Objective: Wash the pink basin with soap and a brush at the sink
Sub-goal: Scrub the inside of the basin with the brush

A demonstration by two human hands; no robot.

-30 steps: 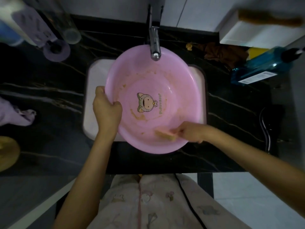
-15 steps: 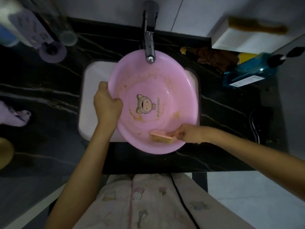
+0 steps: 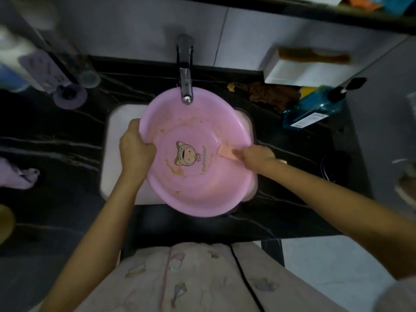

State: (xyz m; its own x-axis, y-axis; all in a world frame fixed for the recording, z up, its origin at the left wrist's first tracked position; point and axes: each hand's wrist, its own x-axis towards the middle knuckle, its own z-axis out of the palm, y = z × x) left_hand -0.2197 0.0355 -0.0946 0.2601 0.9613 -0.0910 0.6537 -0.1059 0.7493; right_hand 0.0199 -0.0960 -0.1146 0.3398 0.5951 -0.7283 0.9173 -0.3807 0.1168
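Black veined stone makes up the desk (image 3: pixel 56 143), which spreads out to either side of both hands. A white sink (image 3: pixel 117 131) is set in it, with a bare strip showing outward of the left hand. The pink basin (image 3: pixel 198 190) sits in the sink between the two hands, under the tap (image 3: pixel 186 91) that juts out beyond them. The left hand (image 3: pixel 136 147) grips the basin's left rim, fingers curled over the edge to the inside. The right hand (image 3: pixel 256 155) reaches over the right rim, its fingers closed round a pink brush (image 3: pixel 227 152) whose head lies against the inner wall just inward of its fingertips. Brownish smears (image 3: pixel 174 168) mark the basin floor between the hands, near a cartoon print (image 3: pixel 185 154).
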